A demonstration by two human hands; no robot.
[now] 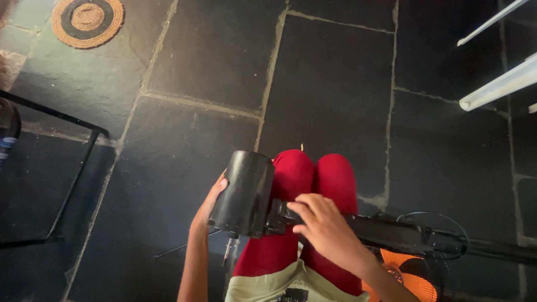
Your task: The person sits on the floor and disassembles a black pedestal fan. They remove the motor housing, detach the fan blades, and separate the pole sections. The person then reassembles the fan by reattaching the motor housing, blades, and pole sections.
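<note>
Seated, red-trousered knees [313, 184] together over a dark stone floor [335, 84], with a black cylindrical motor housing [243, 193] propped across the lap, upright end tilted slightly away. Left hand [210, 204] wrapped around the housing's far side, thumb showing on the near face, gripping it firmly. Right hand [327, 229] closed over the black neck bracket [279, 215] just beside the housing, fingers curled down onto it; impossible to tell whether anything small is pinched beneath them. Running off to the right from that bracket, a black pole [403, 235], ending near a wire guard ring [442, 235] and orange fan blades [411, 279] lying low beside the right forearm. Hanging below the housing, a thin metal shaft [228, 251], exposed and pointing down past the left knee. Probably a risk here: heavy housing balanced on rounded knees, so a loosened left grip could let it roll off toward the stone. Likewise, pole's long overhang could lever the joint and twist the bracket against the right fingers. Round woven mat [88, 21] far off at upper left, white bars [498, 84] at upper right.
</note>
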